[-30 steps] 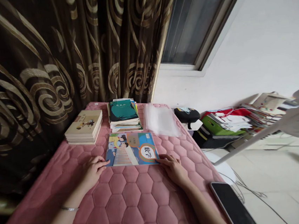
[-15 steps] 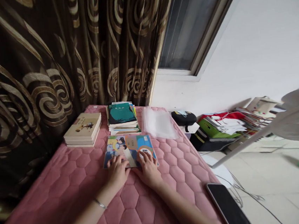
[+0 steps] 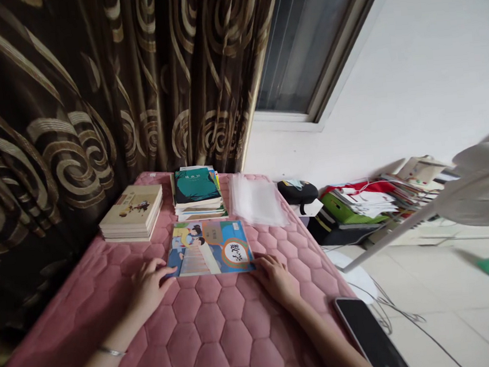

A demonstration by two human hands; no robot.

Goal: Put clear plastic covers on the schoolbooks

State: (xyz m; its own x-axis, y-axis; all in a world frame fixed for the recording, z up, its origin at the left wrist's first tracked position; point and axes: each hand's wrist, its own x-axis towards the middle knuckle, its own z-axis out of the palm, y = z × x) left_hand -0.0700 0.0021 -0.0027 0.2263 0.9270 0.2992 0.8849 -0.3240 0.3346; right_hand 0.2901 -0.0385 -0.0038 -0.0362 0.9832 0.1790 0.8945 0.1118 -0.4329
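Blue book (image 3: 205,250) | left hand (image 3: 150,282) and right hand (image 3: 276,278) at its near corners; can't tell if pinching | risk: uneven push could skew it into teal-topped stack (image 3: 197,189)

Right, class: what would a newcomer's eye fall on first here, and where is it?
The colourful book stands out first, lying flat on the pink quilted surface, the left hand at its near left corner and the right hand at its near right corner. Next comes the dark, swirl-patterned curtain, filling the upper left, then the teal book topping the stack beyond the colourful one.
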